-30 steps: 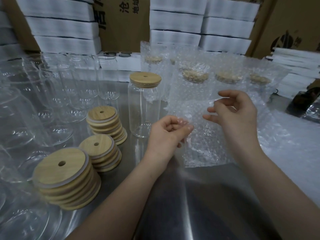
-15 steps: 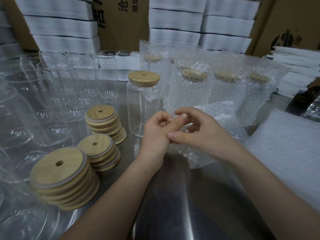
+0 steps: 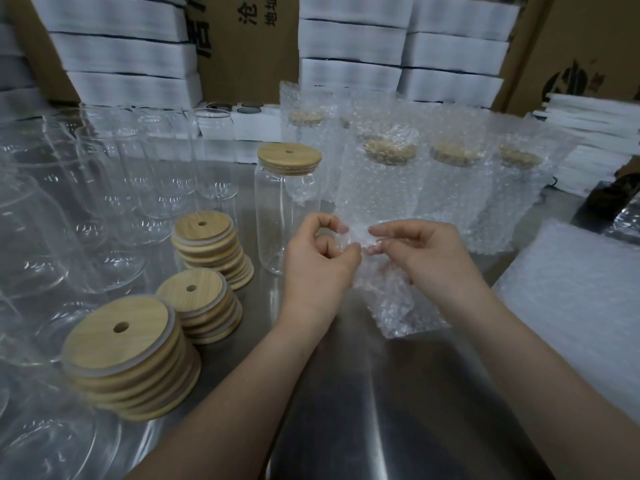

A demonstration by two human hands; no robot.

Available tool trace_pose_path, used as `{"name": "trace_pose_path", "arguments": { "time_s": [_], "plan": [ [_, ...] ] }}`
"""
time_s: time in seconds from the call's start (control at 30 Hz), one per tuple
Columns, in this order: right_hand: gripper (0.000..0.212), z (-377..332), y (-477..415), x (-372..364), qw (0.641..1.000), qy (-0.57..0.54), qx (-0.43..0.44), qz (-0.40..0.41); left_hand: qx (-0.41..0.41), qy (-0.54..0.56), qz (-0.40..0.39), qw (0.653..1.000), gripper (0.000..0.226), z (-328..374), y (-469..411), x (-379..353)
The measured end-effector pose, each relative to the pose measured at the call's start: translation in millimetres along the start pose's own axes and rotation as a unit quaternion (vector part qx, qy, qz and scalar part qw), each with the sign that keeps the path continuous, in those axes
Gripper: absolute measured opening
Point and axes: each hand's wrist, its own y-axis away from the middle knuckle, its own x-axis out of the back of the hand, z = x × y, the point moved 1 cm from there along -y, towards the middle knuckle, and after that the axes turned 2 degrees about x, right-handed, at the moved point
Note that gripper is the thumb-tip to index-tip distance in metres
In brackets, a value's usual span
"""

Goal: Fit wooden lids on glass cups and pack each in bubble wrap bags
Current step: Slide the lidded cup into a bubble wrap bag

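L hand [image 3: 318, 268]: bare; slim fingers, knuckle creases visible.
R hand [image 3: 426, 258]: bare; nails short, rounded, pale, seen on the tips at its 9 o'clock side.
L forearm [image 3: 242, 393]: bare to frame edge, comes in from approx. 7 o'clock.
R forearm [image 3: 536, 375]: bare to frame edge, comes in from approx. 4 o'clock; looks wider nr. the lens.

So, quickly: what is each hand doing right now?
Left hand: fingers pinch the bubble wrap bag at its top edge.
Right hand: fingers pinch the same bag.
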Motion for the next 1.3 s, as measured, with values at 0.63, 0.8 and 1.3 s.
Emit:
{"name": "trace_pose_path", "arguments": {
  "time_s": [0.63, 0.8, 1.3],
  "plan": [
    [0.042, -39.8, 12.3, -1.2, 0.936, 0.152, 0.277, 0.158, 0.064, -0.121, 0.064, 0.989, 0.013, 1.3, 1.7, 0.2],
    [0.064, -63.7, -2.3, -34.6, 0.976, 0.071, 0.207, -0.009, 0.087, -0.066, 0.043, 0.993, 0.039, 2.0, 0.6, 1.7],
    [0.079, -56.7, -23.2, -78.5, 0.976, 0.076, 0.205, -0.003, 0.114, -0.092, 0.052, 0.988, 0.036, 2.1, 2.4, 3.7]
  ]
}}
